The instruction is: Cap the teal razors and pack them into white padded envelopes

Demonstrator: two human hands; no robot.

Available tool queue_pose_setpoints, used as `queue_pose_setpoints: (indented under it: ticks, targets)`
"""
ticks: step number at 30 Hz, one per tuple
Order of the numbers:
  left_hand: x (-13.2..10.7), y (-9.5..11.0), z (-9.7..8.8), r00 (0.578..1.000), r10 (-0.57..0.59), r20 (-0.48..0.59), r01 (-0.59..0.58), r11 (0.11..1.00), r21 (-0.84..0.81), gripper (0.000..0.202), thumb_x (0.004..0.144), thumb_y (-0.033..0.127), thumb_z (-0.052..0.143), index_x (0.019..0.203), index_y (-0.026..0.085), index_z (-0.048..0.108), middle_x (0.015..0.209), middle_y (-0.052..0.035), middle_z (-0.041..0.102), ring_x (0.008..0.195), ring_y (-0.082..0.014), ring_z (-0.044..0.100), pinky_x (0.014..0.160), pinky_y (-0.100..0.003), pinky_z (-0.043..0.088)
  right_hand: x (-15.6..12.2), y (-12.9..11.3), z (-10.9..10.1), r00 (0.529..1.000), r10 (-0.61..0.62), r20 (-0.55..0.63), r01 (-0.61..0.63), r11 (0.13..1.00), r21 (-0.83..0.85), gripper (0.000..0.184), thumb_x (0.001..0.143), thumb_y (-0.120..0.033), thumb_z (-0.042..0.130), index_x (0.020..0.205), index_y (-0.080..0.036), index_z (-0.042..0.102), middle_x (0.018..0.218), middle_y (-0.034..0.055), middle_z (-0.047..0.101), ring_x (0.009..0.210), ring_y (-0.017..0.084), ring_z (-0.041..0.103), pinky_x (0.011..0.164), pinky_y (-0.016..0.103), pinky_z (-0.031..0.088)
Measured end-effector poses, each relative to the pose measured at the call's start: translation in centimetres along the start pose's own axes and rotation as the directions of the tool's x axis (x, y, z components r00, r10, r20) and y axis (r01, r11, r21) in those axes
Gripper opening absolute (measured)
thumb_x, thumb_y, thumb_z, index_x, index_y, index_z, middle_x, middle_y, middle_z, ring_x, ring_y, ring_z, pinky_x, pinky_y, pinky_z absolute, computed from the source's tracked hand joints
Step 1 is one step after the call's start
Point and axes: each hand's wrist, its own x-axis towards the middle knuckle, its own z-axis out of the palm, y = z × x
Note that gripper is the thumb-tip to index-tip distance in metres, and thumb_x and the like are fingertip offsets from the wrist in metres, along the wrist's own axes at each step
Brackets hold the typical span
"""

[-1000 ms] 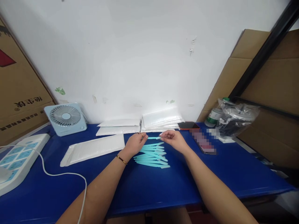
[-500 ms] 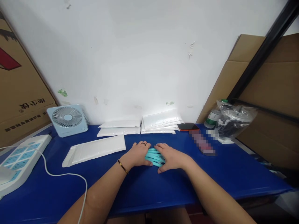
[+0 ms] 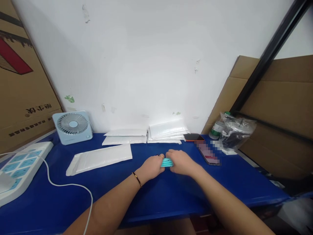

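Between my hands is a compact bundle of turquoise strips; what they are exactly I cannot make out. My left hand, with a ring and a bracelet, is closed on the bundle's left end. On the opposite end, the fingers of my right hand are wrapped round it. Both hands cover most of the strips, so only a short middle part shows. To the left of them, a white padded envelope lies flat on the blue table.
Stacks of white padded envelopes lie along the wall. At the left stand a light-blue fan and a power strip with a white cable. Two phones, a bottle and a bagged item are on the right.
My hands have closed round the turquoise strips, which were spread out flatter and are now gathered in a narrower bundle. The view has shifted slightly.
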Motion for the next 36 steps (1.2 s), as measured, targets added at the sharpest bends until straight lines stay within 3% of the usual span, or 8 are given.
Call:
queue_pose_setpoints:
  ticks: [3,7,14,17,20,26,31,36]
  targets:
    - [0.6,-0.1,-0.6,0.991,-0.085,-0.102,0.037,0.914,-0.404,0.024,0.081,0.037,0.051,0.092,0.016,0.055,0.081,-0.0047,0.062,0.071,-0.018,0.058,0.063,-0.028,0.044,0.1,0.7,-3.7,0.99,-0.08,-0.115,0.119,0.914,0.387,0.05,0.064,-0.017,0.067,0.112,-0.022,0.054,0.1,0.005,0.059,0.082,0.018,0.059,0.068,0.028,0.044]
    - [0.6,0.1,-1.0,0.99,-0.126,-0.061,0.043,0.692,-0.721,0.03,0.077,0.046,0.056,0.082,0.016,0.057,0.063,0.0001,0.055,0.056,-0.0129,0.05,0.054,-0.026,0.04,0.9,-0.1,-3.5,0.962,-0.066,-0.266,0.263,0.5,0.825,0.076,0.06,-0.029,0.077,0.129,-0.026,0.043,0.124,0.0079,0.051,0.105,0.021,0.055,0.085,0.033,0.046]
    - [-0.5,0.2,-1.8,0.992,0.125,0.032,-0.081,0.799,-0.596,0.04,0.065,0.039,0.07,0.097,0.018,0.061,0.081,-0.0044,0.062,0.078,-0.021,0.059,0.07,-0.033,0.047,2.2,-2.8,3.0,0.986,0.065,-0.155,0.142,0.172,0.975,0.027,0.069,-0.044,0.068,0.074,-0.019,0.061,0.092,0.007,0.066,0.087,0.023,0.061,0.077,0.037,0.049]
    - [-0.7,-1.5,-3.7,0.994,0.014,-0.112,-0.05,0.947,-0.318,0.069,0.048,0.043,0.08,0.109,0.019,0.059,0.109,-0.0102,0.059,0.107,-0.0325,0.051,0.091,-0.044,0.04,2.9,-1.4,3.4,0.921,0.304,-0.242,0.257,-0.009,0.966,0.03,0.073,-0.047,0.065,0.069,-0.021,0.051,0.063,-0.0004,0.057,0.064,0.017,0.058,0.069,0.036,0.049]
    - [-0.5,-3.3,-4.7,0.975,-0.147,-0.165,0.065,0.905,-0.42,0.078,0.053,0.047,0.078,0.121,0.019,0.053,0.124,-0.0136,0.052,0.114,-0.0317,0.047,0.094,-0.043,0.039,3.4,-0.4,3.7,0.898,0.393,-0.198,0.272,-0.141,0.952,0.03,0.075,-0.046,0.065,0.072,-0.021,0.048,0.051,-0.007,0.045,0.043,0.009,0.041,0.056,0.03,0.045]
    - [0.5,-1.9,-1.2,0.987,-0.121,0.102,0.146,0.454,-0.879,0.074,0.066,0.036,0.073,0.129,0.016,0.04,0.107,-0.012,0.06,0.09,-0.0193,0.059,0.073,-0.031,0.046,4.0,-1.6,5.1,0.912,0.384,-0.141,0.21,-0.142,0.967,0.033,0.074,-0.048,0.064,0.069,-0.017,0.054,0.064,0.0008,0.058,0.054,0.013,0.054,0.052,0.027,0.045]
    - [0.8,-0.8,0.8,0.99,-0.073,0.122,0.142,0.504,-0.852,0.034,0.077,0.045,0.059,0.087,0.013,0.056,0.068,-0.0007,0.057,0.058,-0.0099,0.051,0.058,-0.025,0.039,4.0,-1.4,5.3,0.926,0.375,-0.033,0.023,0.031,0.999,0.046,0.074,-0.054,0.061,0.097,-0.015,0.063,0.068,0.0031,0.064,0.049,0.015,0.056,0.044,0.027,0.044]
    - [1.2,-1.3,1.0,0.984,-0.168,0.062,0.113,0.312,-0.943,0.039,0.079,0.054,0.054,0.083,0.016,0.047,0.069,0.0037,0.048,0.05,-0.0045,0.039,0.05,-0.021,0.032,4.1,-0.8,5.5,0.926,0.36,-0.112,0.085,0.09,0.992,0.04,0.075,-0.051,0.062,0.087,-0.013,0.066,0.06,0.0015,0.062,0.053,0.015,0.059,0.055,0.027,0.048]
